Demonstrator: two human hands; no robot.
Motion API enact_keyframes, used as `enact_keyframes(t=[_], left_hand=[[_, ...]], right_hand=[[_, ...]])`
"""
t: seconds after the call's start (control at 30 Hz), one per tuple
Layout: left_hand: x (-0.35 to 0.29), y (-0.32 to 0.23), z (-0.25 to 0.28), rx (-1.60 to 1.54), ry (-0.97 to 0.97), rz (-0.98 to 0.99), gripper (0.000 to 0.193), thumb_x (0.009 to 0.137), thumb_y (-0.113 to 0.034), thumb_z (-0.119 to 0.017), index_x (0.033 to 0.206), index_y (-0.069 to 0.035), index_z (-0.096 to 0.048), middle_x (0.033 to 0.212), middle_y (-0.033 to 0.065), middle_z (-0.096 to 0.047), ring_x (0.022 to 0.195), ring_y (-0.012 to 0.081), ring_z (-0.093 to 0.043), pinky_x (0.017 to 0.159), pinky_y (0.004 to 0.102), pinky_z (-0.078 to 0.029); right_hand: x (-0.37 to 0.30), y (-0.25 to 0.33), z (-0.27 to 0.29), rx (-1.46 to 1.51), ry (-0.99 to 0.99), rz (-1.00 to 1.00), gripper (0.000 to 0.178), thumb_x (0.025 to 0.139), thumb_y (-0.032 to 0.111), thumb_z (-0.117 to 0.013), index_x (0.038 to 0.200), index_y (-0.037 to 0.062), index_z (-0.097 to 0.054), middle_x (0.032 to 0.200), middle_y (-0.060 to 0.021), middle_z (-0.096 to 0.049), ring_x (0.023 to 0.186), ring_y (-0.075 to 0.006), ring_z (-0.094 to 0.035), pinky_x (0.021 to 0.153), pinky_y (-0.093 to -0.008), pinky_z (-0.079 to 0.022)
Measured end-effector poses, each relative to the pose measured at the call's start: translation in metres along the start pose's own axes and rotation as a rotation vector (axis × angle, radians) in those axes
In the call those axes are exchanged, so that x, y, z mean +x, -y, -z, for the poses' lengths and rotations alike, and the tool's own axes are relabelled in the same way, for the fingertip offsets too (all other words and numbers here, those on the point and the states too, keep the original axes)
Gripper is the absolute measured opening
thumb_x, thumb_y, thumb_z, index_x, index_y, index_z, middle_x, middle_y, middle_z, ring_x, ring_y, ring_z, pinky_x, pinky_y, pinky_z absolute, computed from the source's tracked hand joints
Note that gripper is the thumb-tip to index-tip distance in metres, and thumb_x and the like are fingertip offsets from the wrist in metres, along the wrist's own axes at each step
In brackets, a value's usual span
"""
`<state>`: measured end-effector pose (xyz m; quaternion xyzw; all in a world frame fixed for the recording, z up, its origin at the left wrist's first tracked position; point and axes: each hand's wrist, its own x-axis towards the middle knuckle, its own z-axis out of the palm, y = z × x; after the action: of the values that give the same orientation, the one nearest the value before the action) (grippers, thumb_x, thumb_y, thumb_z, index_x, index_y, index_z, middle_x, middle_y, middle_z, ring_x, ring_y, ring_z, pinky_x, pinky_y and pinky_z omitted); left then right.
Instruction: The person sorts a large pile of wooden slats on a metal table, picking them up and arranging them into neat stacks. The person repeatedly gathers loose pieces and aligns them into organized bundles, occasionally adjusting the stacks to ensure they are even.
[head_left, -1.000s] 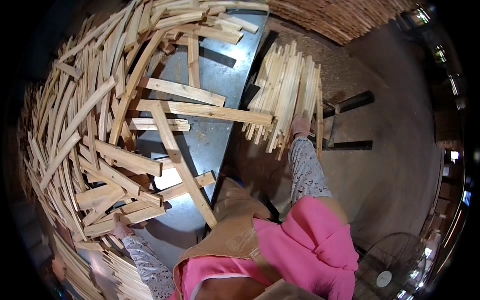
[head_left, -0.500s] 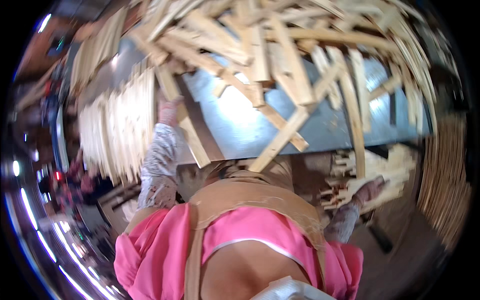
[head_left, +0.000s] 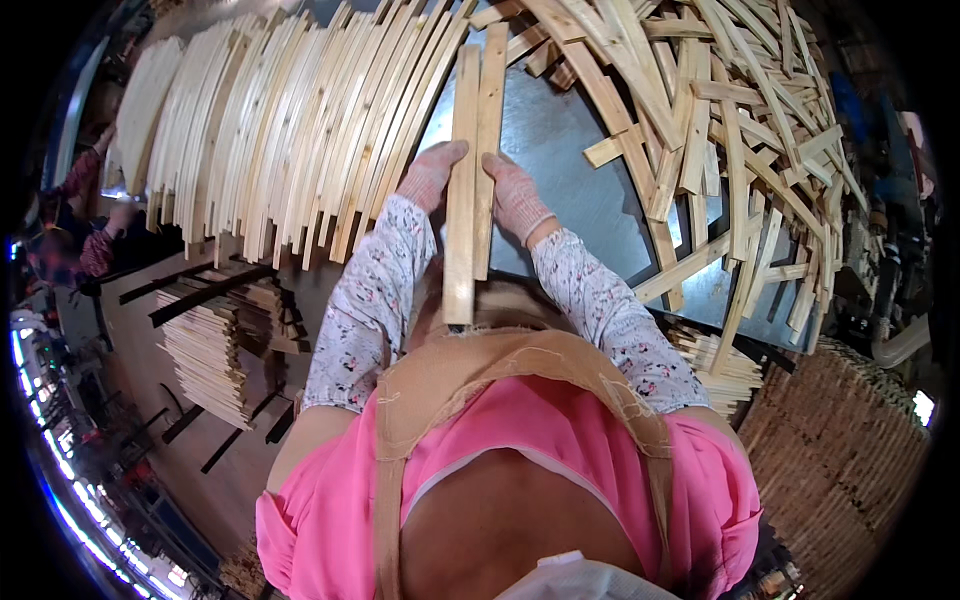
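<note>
Pale wood dead centre: two long, flat, straight-edged strips (head_left: 461, 230), side by side, lengthwise to the wearer, each with a hand at its outer edge! On the left, the left hand (head_left: 432, 172), in a pinkish-white knitted glove, sets its thumb against the left strip; the right hand (head_left: 520, 198), gloved to match, has its thumb on the edge of the right one. The other fingers? Bunched together rather than spread, mostly out of sight, and I can't tell whether they close underneath. The left strip reaches nearer the body, its end close to a tan cloth apron (head_left: 510, 350); the right one extends farther up and away.

Beyond, a blue-grey sheet-metal table (head_left: 590, 215) shines between two very different crowds: on the left, a broad row of pale wooden strips (head_left: 290, 120), lined up close; on the right, a jumbled heap of pale wooden pieces (head_left: 740, 100), crossing at all angles. Down at lower left, a neat stack of light wooden strips (head_left: 205, 350) beside dark bars (head_left: 210, 295). And at far left, a co-worker's hand (head_left: 122, 215) beside the row!
</note>
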<state>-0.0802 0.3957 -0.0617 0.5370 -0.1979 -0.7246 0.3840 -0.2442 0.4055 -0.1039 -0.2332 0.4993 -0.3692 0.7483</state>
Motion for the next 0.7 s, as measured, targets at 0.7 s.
enact_keyframes(t=[0.7], left_hand=[[-0.019,-0.042,0.068,1.604,-0.362,-0.501,0.061,0.099,-0.035,-0.059,0.159,-0.023,-0.051,0.160,0.0116,-0.048,0.149,0.0310,-0.042,0.122,0.0501,-0.033]], right_hand=[[0.080,0.230,-0.097,-2.013,-0.570,1.018,0.066,0.086,0.038,-0.078,0.142,0.0091,-0.060,0.129,-0.0207,-0.069,0.116,-0.0393,-0.067,0.097,-0.0471,-0.055]])
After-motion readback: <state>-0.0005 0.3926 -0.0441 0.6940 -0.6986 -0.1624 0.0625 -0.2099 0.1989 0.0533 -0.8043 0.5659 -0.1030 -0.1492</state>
